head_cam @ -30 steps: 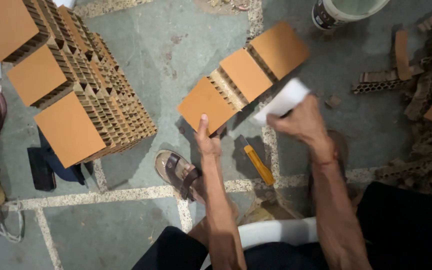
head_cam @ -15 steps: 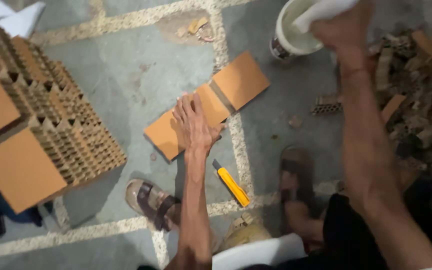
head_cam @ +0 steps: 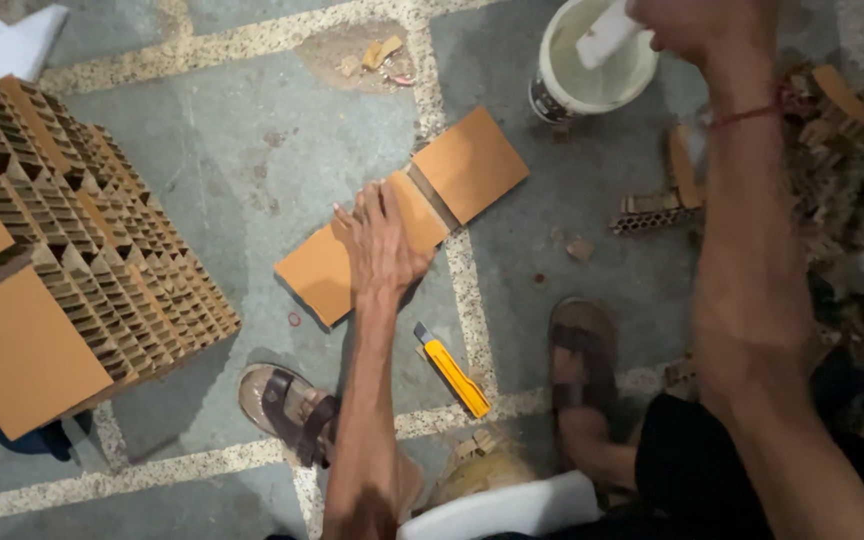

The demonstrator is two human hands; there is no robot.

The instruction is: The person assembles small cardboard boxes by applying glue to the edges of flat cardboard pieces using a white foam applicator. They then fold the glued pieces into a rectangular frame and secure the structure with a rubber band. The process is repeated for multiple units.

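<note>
Cardboard panels (head_cam: 402, 232), three joined in a strip, are laid flat on the floor (head_cam: 232, 170) and pressed down by the left hand (head_cam: 384, 245) with spread fingers; the right hand (head_cam: 697, 22) is closed on a white brush-like tool (head_cam: 607, 35) over the white bucket (head_cam: 592, 62). Nothing is seen applied to the strip yet, so that looks left, with the yellow cutter (head_cam: 452, 370) lying unused nearby. Tool's tip is blurred, the right hand is cropped by the top edge, and bucket contents are unclear.

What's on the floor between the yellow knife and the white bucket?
In the head view, the row of cardboard squares lies between the yellow knife and the white bucket, pressed under the left hand.
</note>
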